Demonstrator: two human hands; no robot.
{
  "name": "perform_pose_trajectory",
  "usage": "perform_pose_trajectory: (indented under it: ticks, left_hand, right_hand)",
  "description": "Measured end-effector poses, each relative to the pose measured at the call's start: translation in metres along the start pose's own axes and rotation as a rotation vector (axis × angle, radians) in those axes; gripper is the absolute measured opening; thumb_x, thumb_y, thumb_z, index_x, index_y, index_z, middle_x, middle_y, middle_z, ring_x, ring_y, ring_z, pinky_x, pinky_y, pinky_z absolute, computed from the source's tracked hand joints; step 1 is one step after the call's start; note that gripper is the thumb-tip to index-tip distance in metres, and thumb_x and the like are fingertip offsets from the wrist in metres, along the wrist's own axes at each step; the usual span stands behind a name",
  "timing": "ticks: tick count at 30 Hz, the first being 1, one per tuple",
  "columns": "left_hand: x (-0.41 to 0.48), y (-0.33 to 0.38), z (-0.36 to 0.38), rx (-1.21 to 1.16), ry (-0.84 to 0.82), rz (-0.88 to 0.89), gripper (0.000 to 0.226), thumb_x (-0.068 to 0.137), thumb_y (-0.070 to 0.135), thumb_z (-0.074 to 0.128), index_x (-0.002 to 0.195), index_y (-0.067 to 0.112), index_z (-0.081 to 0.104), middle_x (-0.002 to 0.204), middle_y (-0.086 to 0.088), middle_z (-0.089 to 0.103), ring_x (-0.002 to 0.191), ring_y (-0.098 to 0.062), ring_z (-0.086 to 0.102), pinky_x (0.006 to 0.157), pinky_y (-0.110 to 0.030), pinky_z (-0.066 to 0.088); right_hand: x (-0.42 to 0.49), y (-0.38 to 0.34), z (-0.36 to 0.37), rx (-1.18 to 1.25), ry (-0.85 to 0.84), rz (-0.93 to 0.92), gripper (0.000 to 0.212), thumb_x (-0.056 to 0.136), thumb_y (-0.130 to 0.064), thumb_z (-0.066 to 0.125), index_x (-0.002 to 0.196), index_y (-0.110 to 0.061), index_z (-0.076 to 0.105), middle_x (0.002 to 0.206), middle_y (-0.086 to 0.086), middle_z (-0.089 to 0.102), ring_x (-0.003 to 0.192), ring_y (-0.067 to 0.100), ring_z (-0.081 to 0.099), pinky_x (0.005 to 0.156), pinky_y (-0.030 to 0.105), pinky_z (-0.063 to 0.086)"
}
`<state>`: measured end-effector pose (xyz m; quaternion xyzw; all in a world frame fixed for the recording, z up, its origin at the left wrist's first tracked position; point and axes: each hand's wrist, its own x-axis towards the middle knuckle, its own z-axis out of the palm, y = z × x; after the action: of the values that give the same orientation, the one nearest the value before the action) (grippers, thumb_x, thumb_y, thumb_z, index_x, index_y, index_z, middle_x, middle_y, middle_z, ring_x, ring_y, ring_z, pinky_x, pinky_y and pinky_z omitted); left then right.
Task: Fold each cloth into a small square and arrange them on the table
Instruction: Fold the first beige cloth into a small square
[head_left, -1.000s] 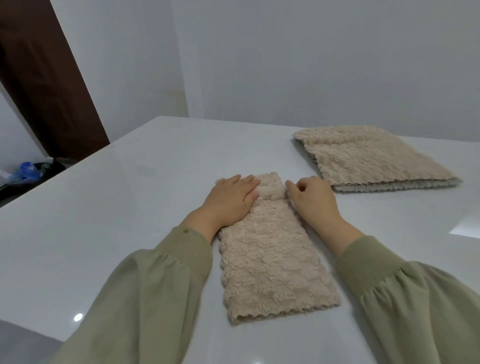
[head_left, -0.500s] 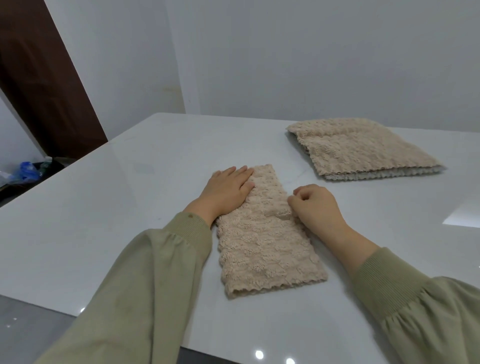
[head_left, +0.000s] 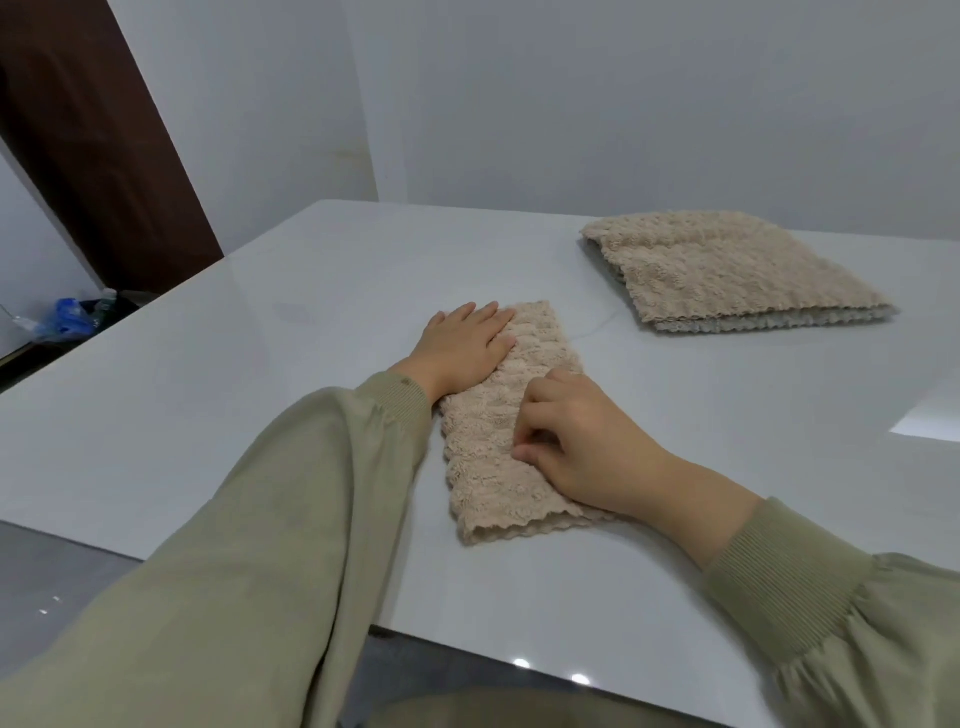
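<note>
The beige, nubbly cloth (head_left: 480, 467) lies flat before me, folded into a long narrow strip running away from me. The stack (head_left: 727, 270), beige over a paler layer, lies flat, well apart on my far right.

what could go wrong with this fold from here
1. The right hand has its curled fingers on the middle of the long cloth, where they appear to pinch it, not at its near end. A fold started there may give uneven halves rather than a square.
2. The left hand lies flat only on the cloth's far left edge, so the cloth may slide or twist on the glossy table.
</note>
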<state>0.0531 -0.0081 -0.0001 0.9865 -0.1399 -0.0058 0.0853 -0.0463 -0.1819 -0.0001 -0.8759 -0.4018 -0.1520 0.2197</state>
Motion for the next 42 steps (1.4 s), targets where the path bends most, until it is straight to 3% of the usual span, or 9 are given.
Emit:
perform_pose_trajectory:
  ticks: [6,9,12,18,20,22,25,35,42]
  left_hand:
    - [-0.001,0.002,-0.002,0.011,-0.005,-0.002,0.051,0.101,0.042,0.017,0.151,0.03,0.01,0.159,0.005,0.007,0.146,-0.018,0.005,0.116,-0.043,0.003]
    - [-0.001,0.002,-0.003,0.011,-0.009,0.006,0.051,0.101,0.042,0.017,0.15,0.03,0.01,0.159,0.005,0.006,0.146,-0.018,0.004,0.117,-0.043,0.003]
    - [-0.001,0.002,-0.001,0.016,-0.005,0.006,0.051,0.101,0.042,0.017,0.15,0.03,0.01,0.159,0.005,0.006,0.146,-0.018,0.004,0.117,-0.043,0.003]
    - [0.001,0.0,-0.001,-0.001,0.009,0.007,0.051,0.101,0.041,0.017,0.15,0.03,0.012,0.159,0.005,0.008,0.146,-0.018,0.005,0.116,-0.043,0.004]
    - [-0.001,0.001,0.0,-0.047,0.046,0.002,0.049,0.101,0.039,0.019,0.15,0.028,0.017,0.158,0.003,0.013,0.146,-0.018,0.008,0.116,-0.044,0.004]
    - [-0.004,0.001,0.0,-0.175,0.184,-0.061,0.048,0.1,0.032,0.025,0.147,0.022,0.026,0.156,0.0,0.023,0.144,-0.02,0.013,0.117,-0.047,0.006]
    - [-0.007,-0.006,-0.001,-0.266,0.488,-0.292,0.046,0.097,0.022,0.032,0.141,0.013,0.038,0.145,-0.007,0.041,0.138,-0.025,0.026,0.115,-0.048,0.018]
    - [0.005,-0.037,-0.004,-0.182,0.384,-0.512,0.042,0.092,0.043,0.042,0.116,0.012,0.058,0.123,-0.009,0.051,0.117,-0.028,0.043,0.096,-0.04,0.037]
    - [0.006,-0.035,-0.005,-0.208,0.358,-0.507,0.025,0.087,0.043,0.052,0.098,0.022,0.06,0.119,-0.003,0.052,0.114,-0.024,0.046,0.099,-0.042,0.036]
  right_hand:
    - [0.001,-0.005,-0.011,0.046,-0.016,-0.041,0.01,0.074,-0.024,0.061,0.068,-0.016,0.058,0.078,-0.006,0.056,0.081,0.014,0.045,0.079,0.039,0.04]
    - [0.0,-0.003,-0.013,0.023,-0.057,0.084,0.037,0.086,-0.045,0.044,0.099,-0.016,0.063,0.117,0.002,0.06,0.112,0.022,0.049,0.101,0.039,0.034]
    - [-0.004,-0.002,-0.015,-0.168,-0.435,0.305,0.069,0.093,-0.061,0.022,0.15,-0.023,0.014,0.159,0.0,0.003,0.146,0.016,0.0,0.117,0.044,0.002]
    - [0.004,0.005,-0.014,-0.153,-0.35,0.401,0.061,0.095,-0.055,0.023,0.149,-0.026,0.019,0.158,-0.004,0.012,0.145,0.013,0.007,0.117,0.047,0.001]
    - [0.009,0.014,-0.017,-0.133,-0.316,0.433,0.053,0.096,-0.051,0.03,0.141,-0.023,0.039,0.148,-0.002,0.037,0.138,0.019,0.03,0.114,0.045,0.022]
    - [0.017,0.022,-0.024,-0.034,-0.021,0.498,0.036,0.096,-0.041,0.038,0.11,-0.019,0.064,0.108,-0.001,0.067,0.101,0.022,0.06,0.089,0.037,0.046]
    - [0.032,0.044,-0.023,0.016,0.236,0.577,0.03,0.095,-0.029,0.042,0.091,-0.012,0.066,0.089,0.0,0.066,0.086,0.02,0.059,0.076,0.035,0.047]
    - [0.092,0.102,0.013,-0.153,0.061,0.738,0.042,0.096,-0.03,0.038,0.124,-0.006,0.057,0.127,0.017,0.051,0.119,0.034,0.041,0.095,0.039,0.036]
    - [0.099,0.106,0.012,-0.121,-0.043,0.674,0.024,0.087,-0.03,0.051,0.105,-0.015,0.053,0.111,0.008,0.047,0.112,0.027,0.038,0.092,0.038,0.034]
